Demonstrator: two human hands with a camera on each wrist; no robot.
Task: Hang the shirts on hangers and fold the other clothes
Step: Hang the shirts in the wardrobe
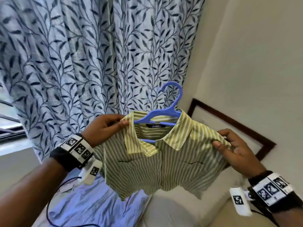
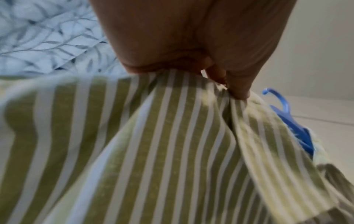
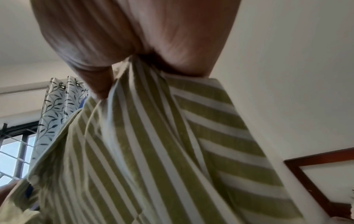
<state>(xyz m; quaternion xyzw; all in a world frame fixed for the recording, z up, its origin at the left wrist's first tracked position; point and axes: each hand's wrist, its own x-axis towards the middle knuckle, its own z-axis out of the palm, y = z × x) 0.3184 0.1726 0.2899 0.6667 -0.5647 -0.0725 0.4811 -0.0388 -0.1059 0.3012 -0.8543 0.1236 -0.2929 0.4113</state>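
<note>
A green-and-white striped shirt (image 1: 147, 164) hangs in the air in front of me on a blue plastic hanger (image 1: 165, 112), whose hook sticks up above the collar. My left hand (image 1: 106, 125) pinches the shirt's left shoulder beside the collar. My right hand (image 1: 229, 148) pinches the right shoulder. In the left wrist view, striped cloth (image 2: 153, 151) fills the frame, bunched under my fingers (image 2: 237, 89), with the hanger's hook (image 2: 277, 98) beyond. The right wrist view shows the same shirt (image 3: 153, 151) gathered under my thumb and fingers (image 3: 99, 86).
A leaf-patterned curtain (image 1: 82, 54) hangs behind the shirt, with a window (image 1: 6, 125) at its left. A plain wall (image 1: 254, 54) is on the right, above a dark wooden frame (image 1: 229, 125). Below lie a light blue garment (image 1: 91, 207) and a pale cushion (image 1: 172, 210).
</note>
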